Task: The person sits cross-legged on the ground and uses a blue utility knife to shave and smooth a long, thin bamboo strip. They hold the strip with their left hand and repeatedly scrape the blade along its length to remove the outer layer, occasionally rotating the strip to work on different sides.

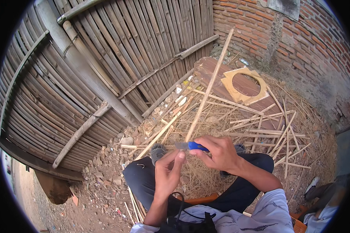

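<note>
My right hand (pixel 217 151) is closed round the blue handle of a utility knife (pixel 197 146). Its grey blade points left and lies across the near end of a long, pale bamboo strip (pixel 209 91). That strip slants up and away, its far tip above a brown board. My left hand (pixel 168 174) pinches the strip's near end, thumb just below the blade; the fingers hide the very end. Both hands are close together above my bent knees.
Cut bamboo strips (pixel 278 134) lie criss-crossed on thin shavings at right. Behind them is a brown board (pixel 210 70) bearing a plywood piece (pixel 231 87) with a round hole. A bamboo fence (pixel 144 46), brick wall (pixel 252 27) and rubble (pixel 101 167) surround me. Another person's leg (pixel 319 194) shows at lower right.
</note>
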Tool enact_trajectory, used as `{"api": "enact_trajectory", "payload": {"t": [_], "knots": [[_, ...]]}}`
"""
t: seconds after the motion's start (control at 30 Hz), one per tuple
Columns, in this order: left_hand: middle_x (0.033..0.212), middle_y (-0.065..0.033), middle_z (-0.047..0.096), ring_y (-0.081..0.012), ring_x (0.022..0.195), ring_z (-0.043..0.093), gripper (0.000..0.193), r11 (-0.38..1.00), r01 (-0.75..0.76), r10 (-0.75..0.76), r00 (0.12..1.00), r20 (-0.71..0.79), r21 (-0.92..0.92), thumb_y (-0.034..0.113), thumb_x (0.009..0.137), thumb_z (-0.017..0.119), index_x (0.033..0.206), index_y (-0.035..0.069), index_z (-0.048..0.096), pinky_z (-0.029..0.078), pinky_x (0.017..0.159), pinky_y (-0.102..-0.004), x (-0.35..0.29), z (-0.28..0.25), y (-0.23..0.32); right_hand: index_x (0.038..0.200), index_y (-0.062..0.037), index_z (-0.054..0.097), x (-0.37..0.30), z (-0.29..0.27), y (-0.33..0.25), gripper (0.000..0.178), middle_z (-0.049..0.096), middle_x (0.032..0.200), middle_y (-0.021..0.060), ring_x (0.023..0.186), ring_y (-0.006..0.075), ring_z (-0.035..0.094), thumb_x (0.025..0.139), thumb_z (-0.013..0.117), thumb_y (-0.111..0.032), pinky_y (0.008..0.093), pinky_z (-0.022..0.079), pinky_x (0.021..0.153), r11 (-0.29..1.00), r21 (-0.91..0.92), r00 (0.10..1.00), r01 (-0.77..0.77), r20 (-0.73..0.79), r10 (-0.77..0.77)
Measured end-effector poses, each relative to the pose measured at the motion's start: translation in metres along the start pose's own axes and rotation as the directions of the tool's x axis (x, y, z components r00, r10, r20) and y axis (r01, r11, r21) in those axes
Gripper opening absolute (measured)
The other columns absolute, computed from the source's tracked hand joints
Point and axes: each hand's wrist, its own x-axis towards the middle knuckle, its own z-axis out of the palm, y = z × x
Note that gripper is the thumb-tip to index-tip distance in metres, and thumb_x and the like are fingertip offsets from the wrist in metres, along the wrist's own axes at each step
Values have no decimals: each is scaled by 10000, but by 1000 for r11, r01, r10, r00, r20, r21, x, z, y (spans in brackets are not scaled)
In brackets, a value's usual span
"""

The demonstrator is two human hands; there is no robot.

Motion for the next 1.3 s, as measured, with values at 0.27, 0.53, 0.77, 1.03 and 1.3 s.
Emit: {"api": "enact_trajectory", "payload": {"t": [0.27, 0.53, 0.77, 1.03, 1.3], "knots": [[1040, -51, 733, -66, 905, 573, 338, 1000, 11, -11, 999, -35, -4, 160, 1114, 679, 1400, -13, 729, 488, 779, -265, 0, 1, -4, 1104, -105, 764, 1, -2, -1, 288, 773, 879, 58, 672, 260, 759, 994, 800, -369, 387, 552, 535, 999, 25, 1000, -20, -15, 20], [1058, -80, 765, -75, 922, 586, 342, 999, -13, 15, 999, -36, 39, 176, 1109, 687, 1388, -15, 734, 496, 797, -270, -3, 1, -9, 1047, -48, 781, 2, -8, -7, 281, 795, 908, 95, 698, 273, 775, 945, 860, -297, 361, 577, 573, 999, -8, 999, -35, 19, 35], [1129, -118, 790, -100, 993, 635, 331, 999, -12, 13, 999, -46, 40, 179, 1109, 689, 1367, -22, 743, 519, 866, -289, -5, 2, -9, 1041, -59, 782, 0, -7, -6, 290, 777, 860, 71, 659, 258, 757, 940, 861, -319, 357, 558, 549, 998, -48, 999, -27, 21, 28], [1140, -134, 790, -106, 1003, 645, 358, 1000, -3, 5, 998, -70, 26, 189, 1110, 696, 1371, -53, 729, 526, 879, -290, -9, 3, -11, 1051, -111, 775, -1, -4, -3, 254, 748, 818, 36, 615, 233, 728, 944, 842, -332, 366, 531, 506, 995, -101, 999, 19, -32, -23], [1099, -124, 783, -97, 969, 627, 381, 1000, 26, -25, 998, -61, 17, 197, 1111, 695, 1389, -63, 712, 521, 859, -280, -9, 0, -7, 1070, -109, 778, -1, -6, -2, 263, 750, 816, 40, 621, 223, 734, 944, 845, -329, 363, 542, 514, 989, -141, 1000, 30, 2, -30]]}}
